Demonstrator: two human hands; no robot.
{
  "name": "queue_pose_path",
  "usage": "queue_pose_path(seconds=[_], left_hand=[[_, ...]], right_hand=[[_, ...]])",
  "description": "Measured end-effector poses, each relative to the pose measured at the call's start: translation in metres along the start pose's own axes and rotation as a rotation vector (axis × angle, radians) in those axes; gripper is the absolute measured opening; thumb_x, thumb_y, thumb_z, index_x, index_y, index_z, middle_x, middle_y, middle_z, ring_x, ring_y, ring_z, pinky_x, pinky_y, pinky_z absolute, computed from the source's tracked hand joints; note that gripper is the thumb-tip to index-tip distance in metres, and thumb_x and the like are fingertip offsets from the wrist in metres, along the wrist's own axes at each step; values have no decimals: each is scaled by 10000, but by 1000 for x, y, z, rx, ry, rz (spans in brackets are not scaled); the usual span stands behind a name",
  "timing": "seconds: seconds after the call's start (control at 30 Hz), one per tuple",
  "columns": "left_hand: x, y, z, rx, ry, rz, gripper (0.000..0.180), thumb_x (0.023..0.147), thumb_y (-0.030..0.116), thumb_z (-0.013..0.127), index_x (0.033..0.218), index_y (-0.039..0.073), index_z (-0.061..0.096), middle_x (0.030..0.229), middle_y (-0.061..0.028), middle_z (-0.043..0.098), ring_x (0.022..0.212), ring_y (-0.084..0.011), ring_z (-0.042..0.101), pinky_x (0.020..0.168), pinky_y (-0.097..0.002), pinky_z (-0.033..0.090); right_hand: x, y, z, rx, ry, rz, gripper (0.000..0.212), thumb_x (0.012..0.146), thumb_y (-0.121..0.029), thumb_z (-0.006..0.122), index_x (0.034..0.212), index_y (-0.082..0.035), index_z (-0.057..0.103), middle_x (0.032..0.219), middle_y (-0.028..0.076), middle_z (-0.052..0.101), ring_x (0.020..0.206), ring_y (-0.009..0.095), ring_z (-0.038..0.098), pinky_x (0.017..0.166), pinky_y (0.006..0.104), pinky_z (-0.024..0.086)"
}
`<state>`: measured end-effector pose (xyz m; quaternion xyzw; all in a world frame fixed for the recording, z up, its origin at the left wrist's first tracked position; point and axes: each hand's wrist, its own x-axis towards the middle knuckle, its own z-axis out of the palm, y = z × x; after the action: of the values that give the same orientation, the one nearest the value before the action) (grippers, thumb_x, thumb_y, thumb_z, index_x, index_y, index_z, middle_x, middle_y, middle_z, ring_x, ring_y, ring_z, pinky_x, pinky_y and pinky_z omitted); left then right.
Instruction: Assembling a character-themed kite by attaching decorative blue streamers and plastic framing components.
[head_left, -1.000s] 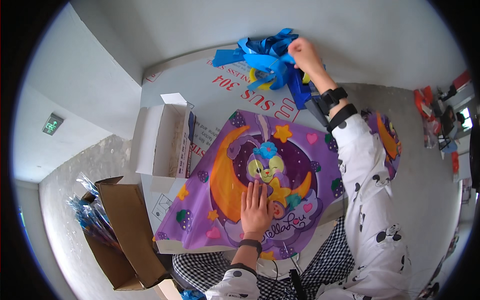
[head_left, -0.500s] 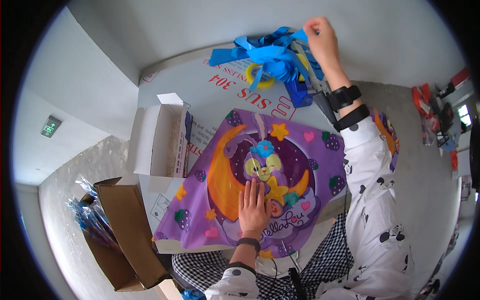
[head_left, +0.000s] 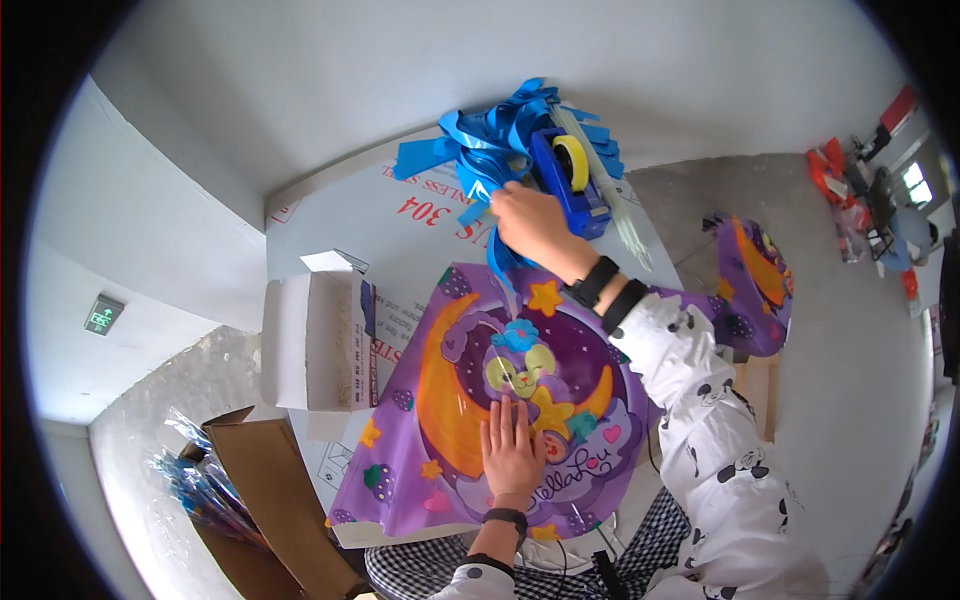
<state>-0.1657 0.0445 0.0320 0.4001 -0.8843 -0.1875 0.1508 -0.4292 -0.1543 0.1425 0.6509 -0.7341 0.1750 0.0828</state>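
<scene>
A purple printed plastic sheet [head_left: 400,440] with a cartoon animal, moons and stars lies spread on the table. My left hand [head_left: 513,455] rests flat on its middle, fingers stretched out. Above the sheet's far edge, my right hand [head_left: 535,228] pinches a blue ribbon [head_left: 503,262], whose strip hangs down towards the sheet. Just beyond that hand is a heap of blue ribbons [head_left: 490,135]. To its right stands a blue tape dispenser [head_left: 585,218] with a yellow roll of tape [head_left: 571,160]. Beside the dispenser lies a bundle of thin pale rods [head_left: 622,218].
An opened white carton [head_left: 290,345] sits at the table's left side. Lower left, a brown cardboard box [head_left: 285,505] holds plastic-wrapped items [head_left: 205,490]. More purple printed sheet [head_left: 755,285] shows past my right forearm. A wall [head_left: 400,60] rises behind the table [head_left: 330,225].
My right hand has come down and nearer from above the ribbon heap, bringing a blue ribbon with it. The tape dispenser now shows more fully. My left hand stays flat on the sheet.
</scene>
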Motion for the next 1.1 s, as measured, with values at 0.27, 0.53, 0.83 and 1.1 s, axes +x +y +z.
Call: queue_pose_path(seconds=[0.27,0.53,0.83,1.1], left_hand=[[2,3,1,-16,-68,-15,526,917,336,553,1377,88,497,1472,-131,424,1375,-302,383,1097,-473,318],[5,5,0,-46,-127,-45,521,932,355,527,1392,112,493,1477,-116,425,1369,-274,395,1089,-456,332],[7,2,-5,-36,-107,-61,511,942,359,507,1397,127,488,1484,-104,418,1376,-260,388,1096,-451,322],[3,3,1,-50,-119,-43,537,927,366,529,1393,102,487,1486,-130,402,1387,-284,362,1105,-473,294]], right_hand=[[120,8,141,186,-223,-82,498,910,-155,570,1355,27,440,1434,265,407,1345,397,381,1098,440,351],[153,8,202,-88,174,18,242,866,-148,563,1068,-23,612,1084,163,631,1070,304,586,942,467,432],[138,12,186,-145,353,-192,81,817,-86,593,837,-50,663,895,124,645,912,303,627,836,382,502],[141,9,190,-59,250,-58,70,833,-66,587,820,-48,653,928,133,662,901,304,643,719,380,551]])
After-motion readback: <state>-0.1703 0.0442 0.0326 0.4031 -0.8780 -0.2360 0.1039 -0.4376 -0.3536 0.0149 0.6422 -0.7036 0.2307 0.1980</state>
